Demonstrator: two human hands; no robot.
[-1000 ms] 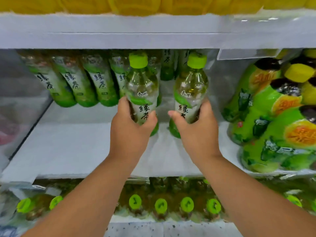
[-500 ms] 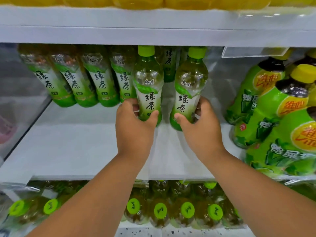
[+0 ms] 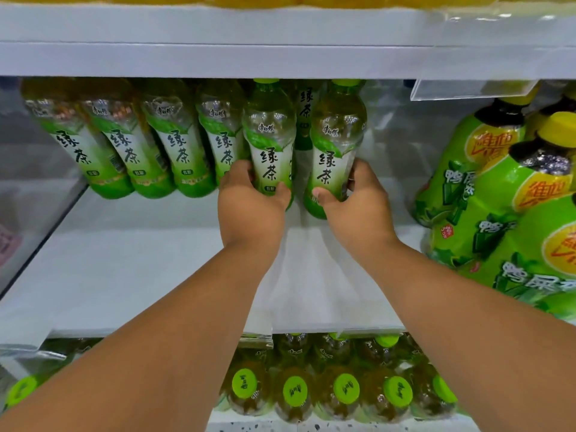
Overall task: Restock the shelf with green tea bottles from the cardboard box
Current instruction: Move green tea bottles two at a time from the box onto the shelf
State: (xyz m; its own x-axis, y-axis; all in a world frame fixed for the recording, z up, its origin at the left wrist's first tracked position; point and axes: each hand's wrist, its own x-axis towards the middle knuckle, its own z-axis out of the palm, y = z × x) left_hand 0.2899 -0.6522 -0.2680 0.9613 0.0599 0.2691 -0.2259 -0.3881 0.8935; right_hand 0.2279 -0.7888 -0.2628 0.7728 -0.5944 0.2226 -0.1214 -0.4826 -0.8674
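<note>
Left hand (image 3: 249,204) grips one green tea bottle (image 3: 270,141), right hand (image 3: 358,207) another (image 3: 335,145), both upright near the shelf's (image 3: 131,263) back edge beside the row (image 3: 124,145). I see bare shelf toward the front edge.

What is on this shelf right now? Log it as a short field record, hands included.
left hand: grips left held bottle near its base
right hand: grips right held bottle near its base
held bottles: upright, side by side
back row: four green tea bottles left of the held pair
shelf: white, front area bare
right side: duck-print bottles, yellow caps
shelf below: green-capped bottles
cardboard box: not in view
</note>
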